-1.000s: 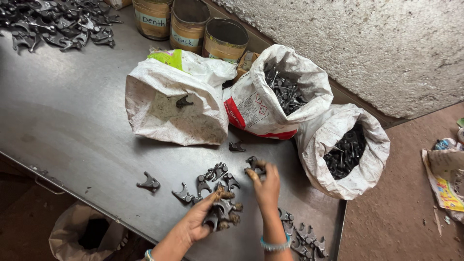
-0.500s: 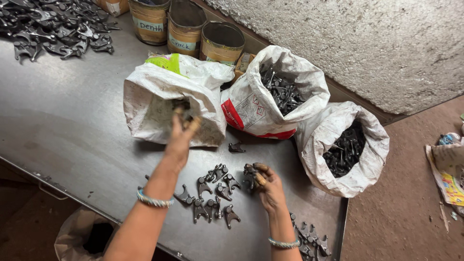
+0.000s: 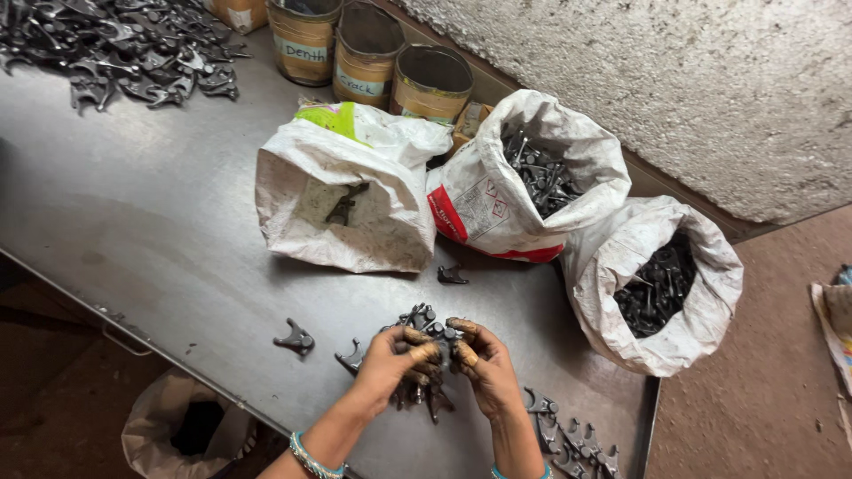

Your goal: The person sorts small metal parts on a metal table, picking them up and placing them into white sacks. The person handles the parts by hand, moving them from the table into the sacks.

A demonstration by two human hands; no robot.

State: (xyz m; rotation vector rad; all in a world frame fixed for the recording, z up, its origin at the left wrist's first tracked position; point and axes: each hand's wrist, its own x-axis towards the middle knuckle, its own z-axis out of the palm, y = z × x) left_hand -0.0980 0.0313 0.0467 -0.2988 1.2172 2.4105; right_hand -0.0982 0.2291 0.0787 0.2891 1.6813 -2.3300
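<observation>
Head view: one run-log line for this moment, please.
left hand: on dark metal parts | right hand: on same parts | steel table | one part lies on flat white sack | two open sacks hold parts

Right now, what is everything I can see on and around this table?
table: one, grey metal, fills the view
white sacks: three, far side; two open and filled with dark metal parts
tins: three, tan, behind the sacks
heap of metal parts: one, dark, far left corner
loose parts: several, dark, near edge
bag: one, brownish, on the floor under the table
left hand: grip on a small part
right hand: same part
</observation>
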